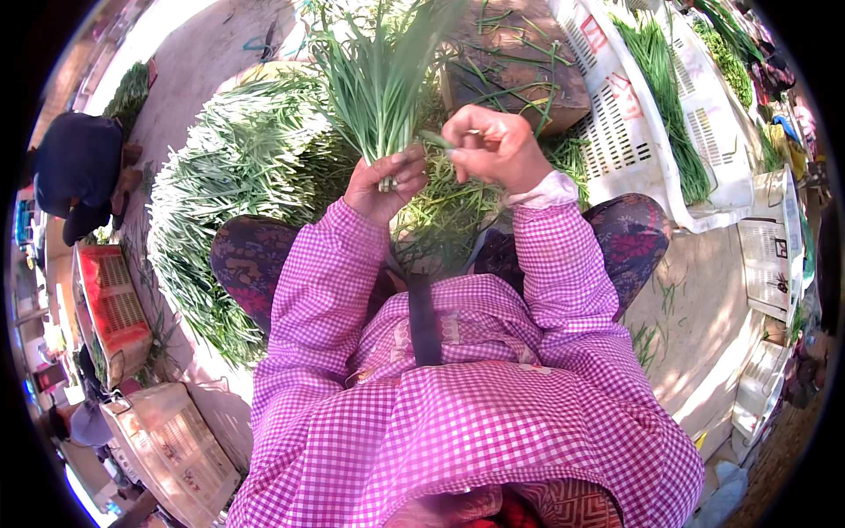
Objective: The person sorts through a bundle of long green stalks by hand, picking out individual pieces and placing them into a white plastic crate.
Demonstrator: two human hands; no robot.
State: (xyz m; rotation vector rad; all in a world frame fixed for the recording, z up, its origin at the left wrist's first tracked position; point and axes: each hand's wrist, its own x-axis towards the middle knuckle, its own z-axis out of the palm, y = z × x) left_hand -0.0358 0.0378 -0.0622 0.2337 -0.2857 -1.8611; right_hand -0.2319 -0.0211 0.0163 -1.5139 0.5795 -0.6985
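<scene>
My left hand [389,181] grips a bunch of green chives [379,92] near its pale cut ends, with the long leaves fanning away from me. Just right of the bunch, my right hand [492,145] pinches a single green leaf or stalk [436,138] between thumb and fingers. Loose trimmed leaves [452,204] lie below both hands, between my knees. On my left a large heap of chives [251,158] is stacked with many pale ends facing outward.
A wooden block [518,72] strewn with stray leaves stands ahead. To the right are a white slatted plastic crate [610,119] and long green stalks [667,105]. At left, a person [79,171] bends near a red crate [119,303]; a beige crate [175,449] sits lower.
</scene>
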